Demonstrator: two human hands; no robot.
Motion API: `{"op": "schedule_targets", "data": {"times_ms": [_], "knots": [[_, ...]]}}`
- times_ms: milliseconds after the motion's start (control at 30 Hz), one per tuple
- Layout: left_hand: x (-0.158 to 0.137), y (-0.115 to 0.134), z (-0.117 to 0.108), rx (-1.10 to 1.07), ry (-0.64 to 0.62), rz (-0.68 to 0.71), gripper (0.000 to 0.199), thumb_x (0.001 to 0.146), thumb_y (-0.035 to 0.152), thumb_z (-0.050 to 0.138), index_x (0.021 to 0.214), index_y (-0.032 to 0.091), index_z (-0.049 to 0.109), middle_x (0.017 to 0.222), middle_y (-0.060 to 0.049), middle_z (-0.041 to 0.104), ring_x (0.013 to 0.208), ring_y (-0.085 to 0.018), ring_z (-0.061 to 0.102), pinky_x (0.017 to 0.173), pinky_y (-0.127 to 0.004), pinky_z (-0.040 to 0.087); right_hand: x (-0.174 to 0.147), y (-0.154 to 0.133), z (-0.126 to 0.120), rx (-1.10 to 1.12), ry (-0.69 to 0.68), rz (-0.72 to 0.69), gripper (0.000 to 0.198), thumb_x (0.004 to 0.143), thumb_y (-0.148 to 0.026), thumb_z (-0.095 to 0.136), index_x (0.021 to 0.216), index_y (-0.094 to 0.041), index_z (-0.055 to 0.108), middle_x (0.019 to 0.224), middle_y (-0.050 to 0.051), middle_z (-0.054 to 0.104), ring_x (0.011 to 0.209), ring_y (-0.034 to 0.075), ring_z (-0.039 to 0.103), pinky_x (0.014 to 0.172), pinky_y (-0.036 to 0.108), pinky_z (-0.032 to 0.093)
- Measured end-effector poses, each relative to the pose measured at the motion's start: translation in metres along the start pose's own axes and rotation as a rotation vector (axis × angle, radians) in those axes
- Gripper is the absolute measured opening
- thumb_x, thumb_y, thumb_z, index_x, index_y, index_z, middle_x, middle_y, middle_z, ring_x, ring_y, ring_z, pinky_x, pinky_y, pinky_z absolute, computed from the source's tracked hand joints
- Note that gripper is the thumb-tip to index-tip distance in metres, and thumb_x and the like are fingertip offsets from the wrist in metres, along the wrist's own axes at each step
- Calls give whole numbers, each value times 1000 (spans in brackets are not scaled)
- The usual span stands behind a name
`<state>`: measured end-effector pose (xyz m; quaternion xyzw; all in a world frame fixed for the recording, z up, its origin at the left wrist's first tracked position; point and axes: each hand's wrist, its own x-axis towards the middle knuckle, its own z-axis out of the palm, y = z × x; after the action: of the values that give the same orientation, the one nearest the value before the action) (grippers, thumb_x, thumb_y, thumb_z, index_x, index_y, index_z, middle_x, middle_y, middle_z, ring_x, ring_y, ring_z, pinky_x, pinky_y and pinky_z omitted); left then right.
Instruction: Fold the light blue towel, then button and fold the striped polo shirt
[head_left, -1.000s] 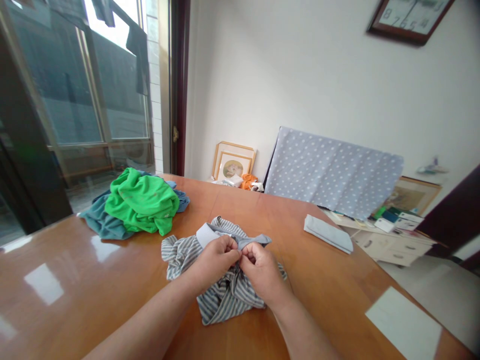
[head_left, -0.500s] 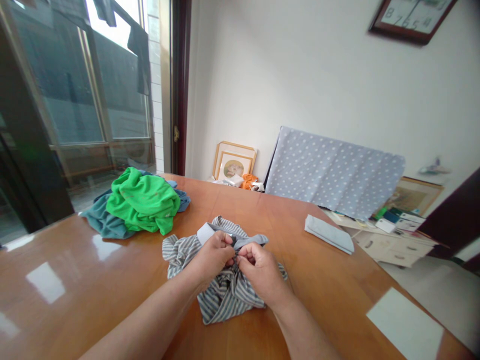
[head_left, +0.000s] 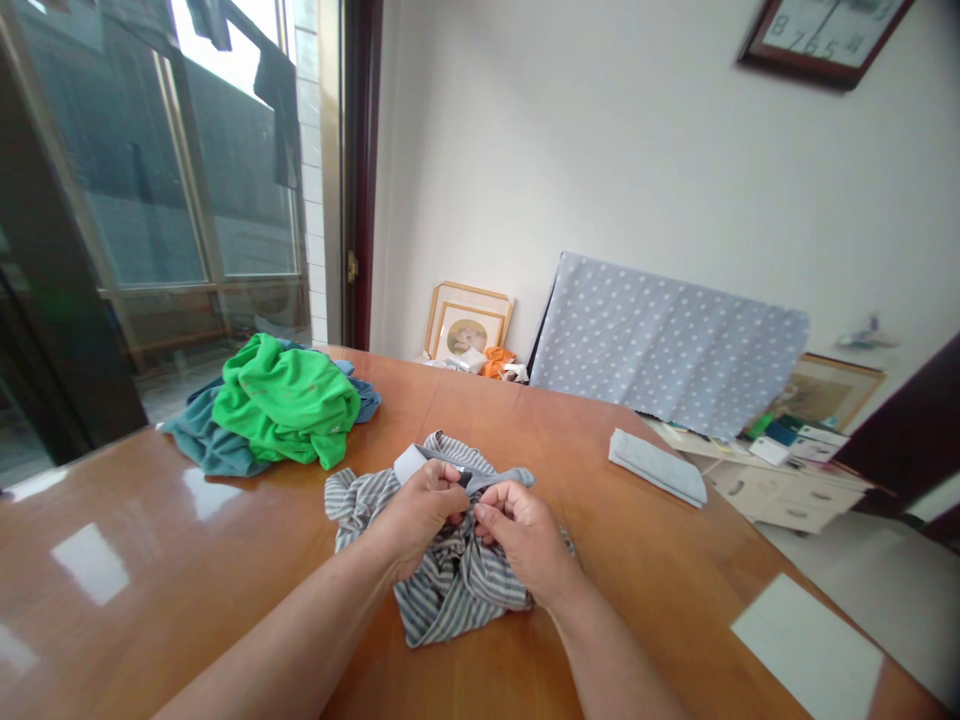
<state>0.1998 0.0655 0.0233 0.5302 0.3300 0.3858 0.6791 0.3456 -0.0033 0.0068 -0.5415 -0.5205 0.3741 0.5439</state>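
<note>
A crumpled striped shirt (head_left: 450, 590), grey and white with a plain grey collar, lies on the wooden table in front of me. My left hand (head_left: 427, 505) pinches its cloth just below the collar, thumb against forefinger. Close beside it, my right hand (head_left: 517, 530) is closed too, its fingertips gripping the shirt's front near the neck opening. The fingertips almost meet, and the small part of the cloth between them is hidden. A dark patch shows inside the collar by my left fingers.
To the left is a heap of clothes with a green garment (head_left: 289, 395) on top. A folded grey cloth (head_left: 658, 466) lies at the right, and a pale sheet (head_left: 810, 640) near the right edge. Beyond the table (head_left: 480, 400) stands a polka-dot cloth cover (head_left: 660, 340).
My hands have shifted slightly at the shirt's neck, the fingertips drawing a little apart. The shirt stays in its place.
</note>
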Motion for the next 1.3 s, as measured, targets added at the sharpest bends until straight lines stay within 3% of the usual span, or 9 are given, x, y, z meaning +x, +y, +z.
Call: {"op": "schedule_targets", "data": {"times_ms": [167,400,600,733,867,967,1133,1200,1300], "knots": [[0,-2,3,-13,-92,77,33,66,13,59,93,22,42,62,12,45,52,-6,40,53,-21,27,-1,-5,-2,21,48,97,30,83,-48,66,83,-19,60,63,-4,58,56,11,51,53,22,39],[-2,-3,5,133,-106,190,28,70,11,53,91,23,40,63,11,37,53,-6,32,52,-21,25,-3,-6,1,-2,70,82,28,83,-46,64,79,-19,58,60,-5,56,51,9,48,49,21,34],[-4,0,8,426,-88,370,26,71,8,52,88,23,40,64,10,40,58,-9,38,55,-23,28,-2,-10,-2,157,63,213,27,76,-43,67,72,-19,55,54,-7,53,43,6,40,41,19,22],[-5,0,9,501,-109,415,22,75,10,52,90,23,42,65,9,42,58,-10,41,55,-24,30,2,-7,-8,287,16,316,29,70,-41,72,70,-19,53,51,-8,51,38,4,34,38,19,15],[-7,-3,9,511,-115,406,24,73,9,53,91,22,44,65,9,45,59,-11,43,55,-24,29,3,-7,-8,309,65,319,30,75,-47,65,75,-18,59,55,-4,57,40,7,43,37,19,20],[-8,-4,9,512,-198,392,26,70,6,52,90,22,46,68,7,49,61,-11,46,56,-23,32,2,-8,-2,214,147,274,37,79,-54,63,73,-18,59,55,-4,54,43,7,43,39,19,23],[-8,-4,7,456,-347,278,23,71,10,56,90,21,48,68,6,51,59,-9,45,54,-21,31,2,-3,1,140,283,149,22,75,-39,68,74,-20,57,60,-7,54,53,9,45,48,20,32],[-5,-3,3,466,-319,244,18,73,11,53,88,21,50,63,7,48,55,-9,42,52,-22,28,4,1,-1,139,299,120,18,74,-35,66,78,-20,59,65,-6,58,57,11,48,51,22,34],[2,-4,-5,585,-140,264,13,73,10,51,80,21,51,60,7,48,54,-11,41,52,-23,26,6,8,-4,49,309,90,16,75,-34,64,84,-20,60,69,-4,60,60,13,51,52,23,36]]}}
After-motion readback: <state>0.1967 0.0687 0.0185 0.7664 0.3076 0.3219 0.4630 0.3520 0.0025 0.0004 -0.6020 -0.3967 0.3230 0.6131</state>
